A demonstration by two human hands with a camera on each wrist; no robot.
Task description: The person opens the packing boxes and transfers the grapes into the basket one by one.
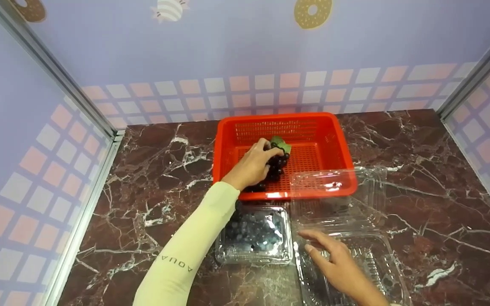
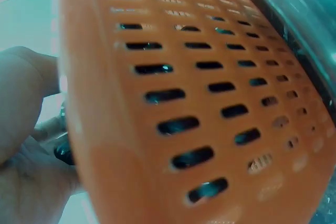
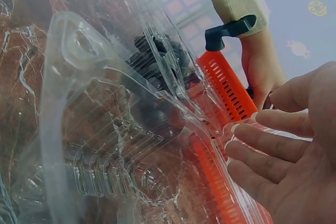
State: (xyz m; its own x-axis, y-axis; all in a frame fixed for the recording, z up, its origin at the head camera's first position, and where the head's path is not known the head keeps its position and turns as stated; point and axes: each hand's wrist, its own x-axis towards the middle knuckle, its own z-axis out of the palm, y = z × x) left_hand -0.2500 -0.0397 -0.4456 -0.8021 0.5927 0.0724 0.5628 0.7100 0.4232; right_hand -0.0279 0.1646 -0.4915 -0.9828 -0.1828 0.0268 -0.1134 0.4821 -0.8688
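Note:
My left hand (image 1: 251,165) reaches into the red plastic basket (image 1: 343,146). Its fingers curl around a bunch of dark grapes (image 1: 277,163) with a green leaf (image 1: 281,145) at its far end. In the left wrist view the basket's slotted wall hides most of the bunch. My right hand (image 1: 336,263) is over the near left part of an open clear clamshell box (image 1: 381,259), fingers extended and nothing gripped. That box's raised lid (image 1: 368,191) overlaps the basket's near right corner. Whether the right fingertips touch the plastic, I cannot tell.
A closed clear box (image 1: 255,257) holding dark grapes stands in front of the basket, left of the open box. Everything sits on a dark red marbled tabletop (image 1: 160,170). Patterned panels (image 1: 245,51) enclose the back and both sides.

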